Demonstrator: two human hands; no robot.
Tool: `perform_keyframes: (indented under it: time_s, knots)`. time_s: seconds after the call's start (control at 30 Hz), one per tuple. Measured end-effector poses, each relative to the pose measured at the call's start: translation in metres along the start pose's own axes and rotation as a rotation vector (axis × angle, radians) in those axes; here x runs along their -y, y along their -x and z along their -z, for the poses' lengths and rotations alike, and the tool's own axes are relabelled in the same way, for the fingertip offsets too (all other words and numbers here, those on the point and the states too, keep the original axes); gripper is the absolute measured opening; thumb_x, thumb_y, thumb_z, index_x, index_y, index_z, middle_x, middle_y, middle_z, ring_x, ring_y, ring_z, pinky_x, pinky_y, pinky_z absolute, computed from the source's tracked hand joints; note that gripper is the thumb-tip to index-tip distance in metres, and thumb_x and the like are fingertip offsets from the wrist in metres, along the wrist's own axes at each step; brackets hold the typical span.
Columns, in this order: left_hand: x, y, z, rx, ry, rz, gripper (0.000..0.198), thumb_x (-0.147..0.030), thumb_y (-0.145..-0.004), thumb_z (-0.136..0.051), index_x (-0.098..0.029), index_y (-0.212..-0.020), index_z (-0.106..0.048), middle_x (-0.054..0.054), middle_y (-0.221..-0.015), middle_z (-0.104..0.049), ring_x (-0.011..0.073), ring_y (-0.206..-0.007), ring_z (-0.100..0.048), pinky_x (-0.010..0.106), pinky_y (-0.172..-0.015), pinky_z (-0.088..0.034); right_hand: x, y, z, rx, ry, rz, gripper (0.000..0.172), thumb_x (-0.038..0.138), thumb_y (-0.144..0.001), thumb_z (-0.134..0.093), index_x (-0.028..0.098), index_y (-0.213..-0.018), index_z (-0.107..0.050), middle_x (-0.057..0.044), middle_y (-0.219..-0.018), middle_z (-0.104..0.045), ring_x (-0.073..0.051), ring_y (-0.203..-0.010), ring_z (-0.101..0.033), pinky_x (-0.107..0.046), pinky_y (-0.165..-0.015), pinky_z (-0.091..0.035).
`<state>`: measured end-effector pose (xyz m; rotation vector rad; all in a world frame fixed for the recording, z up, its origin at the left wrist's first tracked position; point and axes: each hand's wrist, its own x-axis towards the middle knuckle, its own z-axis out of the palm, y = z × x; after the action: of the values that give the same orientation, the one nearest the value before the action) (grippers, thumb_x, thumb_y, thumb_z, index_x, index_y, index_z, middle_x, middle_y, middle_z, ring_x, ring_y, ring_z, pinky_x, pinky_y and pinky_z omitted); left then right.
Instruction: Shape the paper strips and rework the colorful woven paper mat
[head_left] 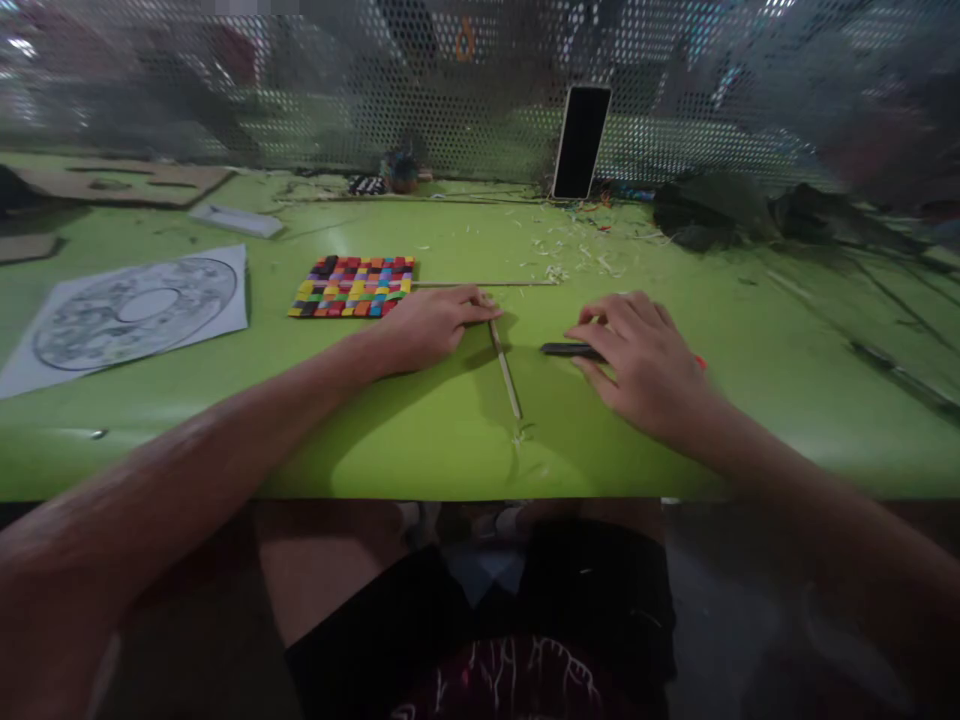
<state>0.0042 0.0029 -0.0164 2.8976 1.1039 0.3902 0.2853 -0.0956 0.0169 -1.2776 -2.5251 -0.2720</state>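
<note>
One thin stick [506, 375], judged light, stiff, snappable, on the worktop [427, 440], best held at its far end, where the left hand [431, 325] pinches; right hand [641, 355] pinching a dark tool [562, 349], perhaps a knife.

Green desk [427, 445]. Left hand [435, 325] pinches far end of thin stick [505, 370]; right hand [637, 355] holds slim black tool [559, 349], apart from stick. Multicoloured woven mat [349, 287] just beside left hand. Phone [582, 142] stands tilted before perforated screen [480, 120], pale shavings [555, 272] scattered nearby.
</note>
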Motion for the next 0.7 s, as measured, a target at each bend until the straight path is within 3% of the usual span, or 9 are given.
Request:
perform_keyframes:
  time_s: [0.13, 0.27, 0.33, 0.43, 0.57, 0.7]
  knots:
    - [0.002, 0.000, -0.004, -0.024, 0.036, -0.054, 0.056, -0.010, -0.093, -0.039, -0.027, -0.142, -0.061, 0.005, -0.141, -0.062, 0.0205, -0.126, -0.061, 0.035, -0.106, -0.049, 0.049, 0.031, 0.012, 0.045, -0.289, 0.158, 0.027, 0.036, -0.100, -0.055, 0.019, -0.118, -0.067, -0.012, -0.107, -0.068, -0.026, -0.101, -0.062, -0.042, -0.088, -0.051]
    - [0.002, -0.002, -0.007, -0.047, 0.049, -0.056, 0.056, -0.008, -0.092, -0.039, -0.024, -0.140, -0.063, 0.007, -0.139, -0.063, 0.0213, -0.124, -0.061, 0.037, -0.107, -0.049, 0.077, 0.042, 0.003, 0.034, -0.277, 0.116, 0.043, 0.041, -0.099, -0.058, 0.014, -0.132, -0.060, -0.015, -0.111, -0.069, -0.028, -0.101, -0.063, -0.045, -0.087, -0.053]
    - [0.002, -0.003, -0.006, -0.050, 0.049, -0.057, 0.055, -0.008, -0.092, -0.039, -0.023, -0.139, -0.063, 0.008, -0.138, -0.064, 0.0216, -0.123, -0.062, 0.038, -0.108, -0.048, 0.081, 0.040, -0.006, 0.025, -0.292, 0.057, 0.036, 0.034, -0.100, -0.058, 0.014, -0.129, -0.062, -0.015, -0.108, -0.069, -0.028, -0.099, -0.063, -0.044, -0.085, -0.054]
    - [0.002, -0.003, -0.003, -0.032, 0.056, -0.082, 0.054, -0.008, -0.092, -0.041, -0.023, -0.139, -0.064, 0.008, -0.138, -0.064, 0.0211, -0.124, -0.061, 0.037, -0.108, -0.047, 0.085, 0.036, -0.016, -0.027, -0.340, -0.003, 0.018, 0.020, -0.099, -0.055, 0.016, -0.108, -0.069, -0.012, -0.097, -0.068, -0.025, -0.090, -0.062, -0.040, -0.078, -0.054]
    - [0.002, -0.002, -0.001, -0.032, 0.046, -0.148, 0.052, -0.005, -0.093, -0.042, -0.021, -0.136, -0.065, 0.008, -0.138, -0.064, 0.0209, -0.129, -0.056, 0.038, -0.110, -0.046, 0.089, 0.035, -0.019, -0.128, -0.367, -0.070, 0.020, 0.008, -0.097, -0.050, 0.016, -0.092, -0.068, -0.010, -0.089, -0.067, -0.022, -0.085, -0.061, -0.037, -0.076, -0.053]
    - [-0.003, -0.003, 0.001, -0.127, 0.019, -0.170, 0.045, -0.002, -0.093, -0.043, -0.016, -0.127, -0.070, 0.013, -0.138, -0.063, 0.0264, -0.136, -0.048, 0.047, -0.109, -0.047, 0.086, 0.036, -0.012, -0.202, -0.501, -0.188, 0.018, 0.014, -0.098, -0.053, 0.019, -0.089, -0.067, -0.008, -0.088, -0.069, -0.021, -0.082, -0.064, -0.035, -0.073, -0.054]
